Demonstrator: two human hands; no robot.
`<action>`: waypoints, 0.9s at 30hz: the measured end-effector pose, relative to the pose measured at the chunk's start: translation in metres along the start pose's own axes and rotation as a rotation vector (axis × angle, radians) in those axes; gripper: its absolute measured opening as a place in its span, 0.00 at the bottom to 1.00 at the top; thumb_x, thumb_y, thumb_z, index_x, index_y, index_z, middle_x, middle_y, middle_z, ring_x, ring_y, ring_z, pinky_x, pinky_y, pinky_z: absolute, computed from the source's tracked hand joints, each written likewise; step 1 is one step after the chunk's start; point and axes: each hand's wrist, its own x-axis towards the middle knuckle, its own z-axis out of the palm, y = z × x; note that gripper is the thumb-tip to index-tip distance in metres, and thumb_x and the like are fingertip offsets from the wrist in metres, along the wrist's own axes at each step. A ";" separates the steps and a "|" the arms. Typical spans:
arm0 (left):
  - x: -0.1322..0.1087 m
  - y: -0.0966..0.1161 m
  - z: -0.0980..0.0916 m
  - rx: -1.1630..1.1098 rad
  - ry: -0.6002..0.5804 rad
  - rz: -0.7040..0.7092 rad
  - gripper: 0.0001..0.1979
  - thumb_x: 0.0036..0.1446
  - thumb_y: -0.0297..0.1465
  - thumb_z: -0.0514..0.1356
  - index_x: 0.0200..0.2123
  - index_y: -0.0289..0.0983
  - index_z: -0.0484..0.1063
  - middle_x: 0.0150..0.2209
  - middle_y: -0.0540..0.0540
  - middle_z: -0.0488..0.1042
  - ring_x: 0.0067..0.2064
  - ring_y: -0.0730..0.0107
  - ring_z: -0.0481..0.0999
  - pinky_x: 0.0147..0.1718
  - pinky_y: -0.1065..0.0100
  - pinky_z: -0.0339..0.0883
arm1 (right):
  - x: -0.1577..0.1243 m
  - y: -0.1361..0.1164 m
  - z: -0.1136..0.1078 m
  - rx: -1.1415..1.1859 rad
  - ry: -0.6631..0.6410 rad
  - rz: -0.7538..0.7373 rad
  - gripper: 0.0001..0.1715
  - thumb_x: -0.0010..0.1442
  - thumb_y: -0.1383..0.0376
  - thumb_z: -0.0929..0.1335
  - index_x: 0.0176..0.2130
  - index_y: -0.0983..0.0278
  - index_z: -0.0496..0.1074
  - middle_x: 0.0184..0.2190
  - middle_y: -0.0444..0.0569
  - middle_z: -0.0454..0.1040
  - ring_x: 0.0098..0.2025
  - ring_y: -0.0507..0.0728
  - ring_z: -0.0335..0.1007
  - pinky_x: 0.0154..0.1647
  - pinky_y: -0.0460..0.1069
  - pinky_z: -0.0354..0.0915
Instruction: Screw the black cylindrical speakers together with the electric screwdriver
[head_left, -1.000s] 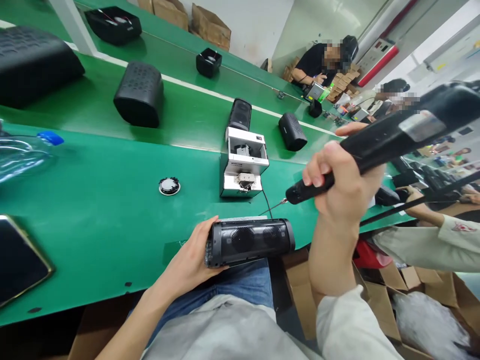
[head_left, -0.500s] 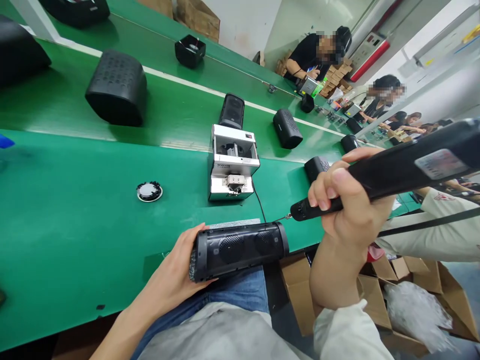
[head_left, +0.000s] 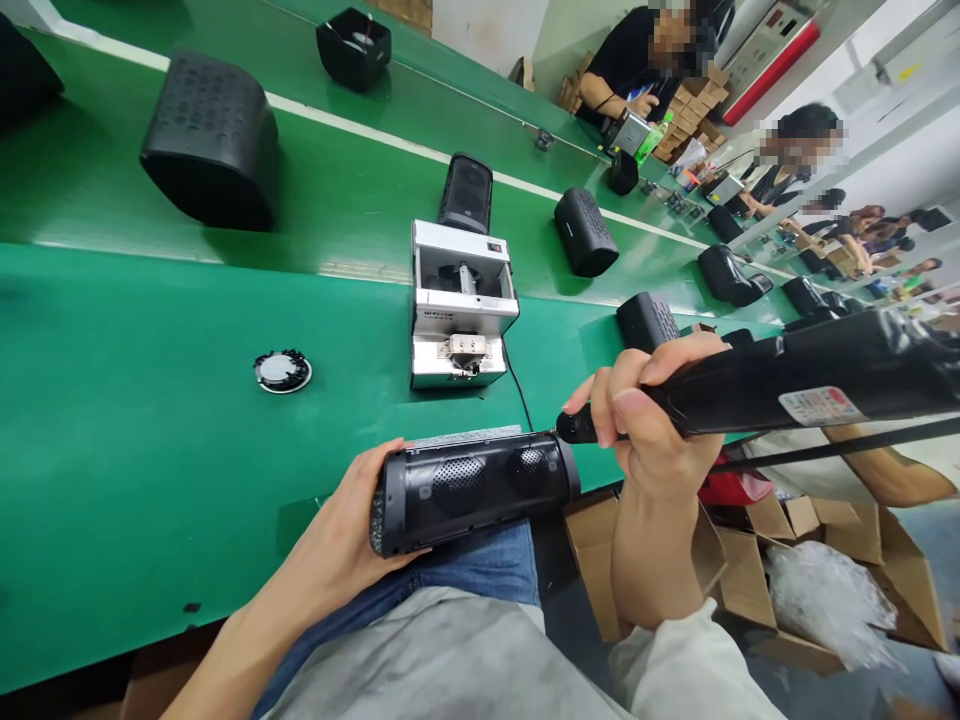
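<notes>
My left hand (head_left: 352, 520) is closed around the left end of a black speaker (head_left: 480, 490), which lies tilted at the table's front edge with its perforated grilles facing up. In my right hand (head_left: 652, 410) is a black electric screwdriver (head_left: 757, 385), held nearly level. Its tip meets the upper right corner of the speaker; the bit itself is mostly hidden. Just beyond the speaker stands a silver screw feeder (head_left: 461, 310) with an open top tray. A small white dish (head_left: 283, 370) holding dark screws sits to its left.
Several black speaker housings (head_left: 214, 140) stand along the green line behind the feeder. Another housing (head_left: 646, 320) is close to my right hand. Open cardboard boxes (head_left: 739, 580), one with clear plastic bags, are on the floor at right. Co-workers sit farther along the line.
My right hand has moved left and slightly down, bringing the screwdriver's tip from beside the speaker onto its upper right corner. My left hand keeps its hold on the speaker.
</notes>
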 end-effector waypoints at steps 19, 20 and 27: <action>-0.001 -0.001 0.004 0.012 0.033 0.122 0.56 0.59 0.35 0.77 0.79 0.50 0.44 0.73 0.33 0.64 0.74 0.36 0.70 0.71 0.34 0.69 | 0.035 -0.035 0.026 0.017 0.070 -0.212 0.13 0.63 0.64 0.80 0.45 0.56 0.77 0.22 0.35 0.71 0.16 0.51 0.66 0.17 0.48 0.70; -0.001 -0.001 0.005 0.014 0.037 0.126 0.57 0.59 0.35 0.77 0.79 0.50 0.44 0.73 0.33 0.64 0.74 0.35 0.70 0.71 0.34 0.69 | 0.043 -0.036 0.035 0.043 0.112 -0.237 0.13 0.62 0.64 0.80 0.44 0.56 0.76 0.21 0.34 0.69 0.16 0.51 0.65 0.16 0.47 0.68; -0.001 0.000 0.005 0.012 0.046 0.114 0.59 0.56 0.32 0.78 0.79 0.51 0.45 0.74 0.33 0.64 0.74 0.36 0.70 0.72 0.34 0.69 | 0.088 0.008 0.085 0.064 0.247 -0.241 0.11 0.62 0.64 0.76 0.36 0.58 0.71 0.19 0.32 0.67 0.16 0.49 0.66 0.18 0.46 0.68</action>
